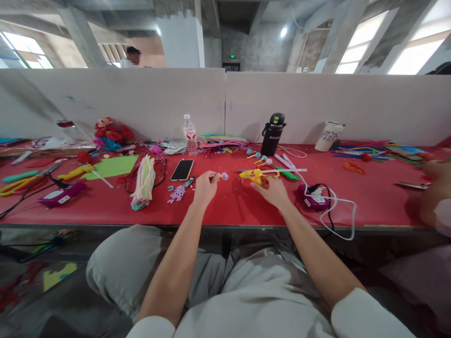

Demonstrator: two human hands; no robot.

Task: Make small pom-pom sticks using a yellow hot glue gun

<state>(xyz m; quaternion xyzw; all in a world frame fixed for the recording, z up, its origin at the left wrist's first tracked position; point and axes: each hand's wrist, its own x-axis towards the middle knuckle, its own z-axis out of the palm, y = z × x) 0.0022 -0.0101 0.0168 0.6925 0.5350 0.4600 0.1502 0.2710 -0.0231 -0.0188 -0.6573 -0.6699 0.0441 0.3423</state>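
Observation:
My left hand [206, 188] is closed in a pinch on a small pale-purple craft piece [224, 176], which sticks out to the right of the fingertips. The exact kind of this piece is too small to tell. To the right, my right hand [273, 191] has its fingers at the handle of a yellow hot glue gun [251, 175], whose nozzle points left. A clear glue stick [296, 170] extends from behind the gun. Beside my left wrist lie short purple pieces [176, 193] in a loose pile, with a utility knife [189, 181] touching them.
A phone [182, 170], a bundle of pale pipe cleaners [143, 180] and a water bottle [190, 136] stand or lie leftward. A black flask [273, 135] is at the back. Right of my hand sits a purple power strip [313, 198] with looped cables. Another person's arm [439, 188] rests far right.

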